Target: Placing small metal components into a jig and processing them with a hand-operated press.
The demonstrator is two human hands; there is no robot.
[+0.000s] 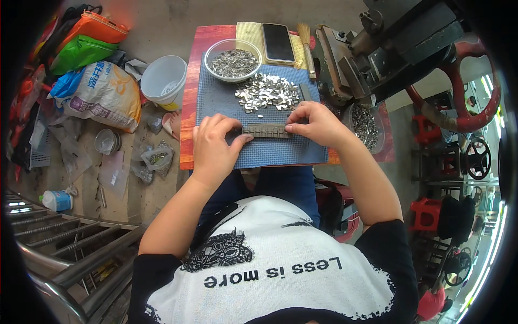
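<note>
Gripping a bar (267, 129), with much loose stock left

Press (350, 65): one, far right; no hand on it.
Table (187, 146): one, red.
Mat (226, 154): one, blue, over much of the table.
Hands: two. Left hand (215, 137) pinches the bar's left end, right hand (317, 124) its right end.
Tub (382, 135): one, clear, right; holds metal parts, finished or raw cannot be told.
Pile (267, 93): one, shiny pieces, far side of the bar; judged still to be used.
Bowl (237, 42): one, clear, far left of the mat; well stocked with thin pins (233, 63), likewise judged unused.
Bar: dark, near middle of the mat, between the hands; judged mid-round.
Notches (264, 134): one row along the bar; too small to tell how many are filled.
</note>
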